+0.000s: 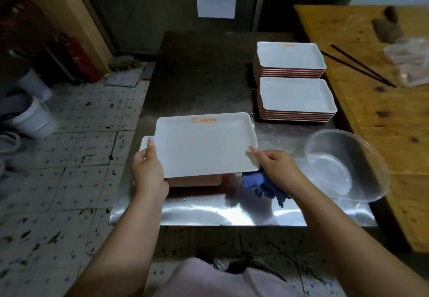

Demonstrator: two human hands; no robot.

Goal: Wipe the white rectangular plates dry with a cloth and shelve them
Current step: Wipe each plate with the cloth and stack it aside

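Head view, the only one: you hold one white rectangular plate (204, 144) up over the near part of the steel counter (199, 73), face up, orange print along its far edge. Its long axis runs left to right across you, slightly turned so the right end sits nearer you. Your left hand (148, 169) is closed on the plate's left short edge, thumb on top of the rim, fingers under and out of sight. Your right hand (276, 164) pinches the near right corner, one finger lying on the rim, and the same hand has the blue cloth (264, 186) bunched beneath it; the cloth hangs below the corner, not on the plate face. Under the held plate sits a low stack of plates (195, 180), pink undersides showing, with one white edge poking out left by your thumb. The relation that counts: the two finished-looking stacks, far stack (290, 58) and near stack (297, 96), lie forward and to the right of the held plate, so your right hand is the nearer one to them, but it is busy with the cloth. Their long axes also run left to right, so the plate needs hardly any turn. My guess is the wipe comes next, left hand steadying. Clear plastic bowl (348, 164) sits just right of your right hand, near enough to knock. No shelf shows here.
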